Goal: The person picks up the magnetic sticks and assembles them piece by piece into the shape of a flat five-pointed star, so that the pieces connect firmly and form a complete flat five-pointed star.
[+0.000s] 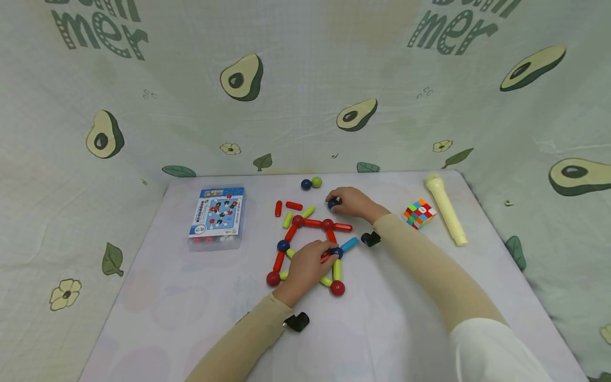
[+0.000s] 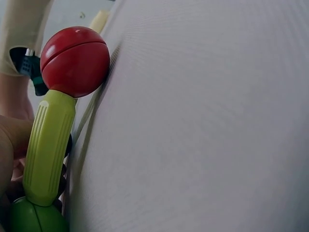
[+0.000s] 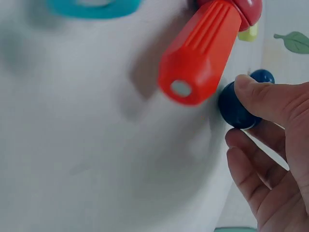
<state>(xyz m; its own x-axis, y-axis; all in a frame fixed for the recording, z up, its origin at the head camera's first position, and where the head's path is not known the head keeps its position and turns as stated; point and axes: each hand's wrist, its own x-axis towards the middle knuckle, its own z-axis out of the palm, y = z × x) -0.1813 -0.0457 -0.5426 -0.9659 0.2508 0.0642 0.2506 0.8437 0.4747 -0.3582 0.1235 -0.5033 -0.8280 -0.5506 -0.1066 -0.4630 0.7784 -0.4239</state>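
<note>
Magnetic rods and balls form a joined frame with a red ball (image 1: 337,288) at its near right corner. My left hand (image 1: 305,262) reaches over the frame, thumb and fingers pinching a dark blue ball (image 1: 337,253) that has a light blue rod (image 1: 350,244) on it. In the left wrist view, a yellow-green rod (image 2: 48,150) runs between a red ball (image 2: 76,62) and a green ball (image 2: 37,216). Beyond the frame, my right hand (image 1: 354,203) grips another dark blue ball (image 3: 236,107) between thumb and fingers, beside the end of a red rod (image 3: 200,55).
Loose red rods (image 1: 294,206) and a yellow-green rod (image 1: 287,219) lie behind the frame. Farther back are a dark blue ball (image 1: 306,184) and a green ball (image 1: 316,182). A boxed set (image 1: 216,217) stands left; a puzzle cube (image 1: 419,214) and a pale yellow microphone-shaped object (image 1: 446,209) lie right.
</note>
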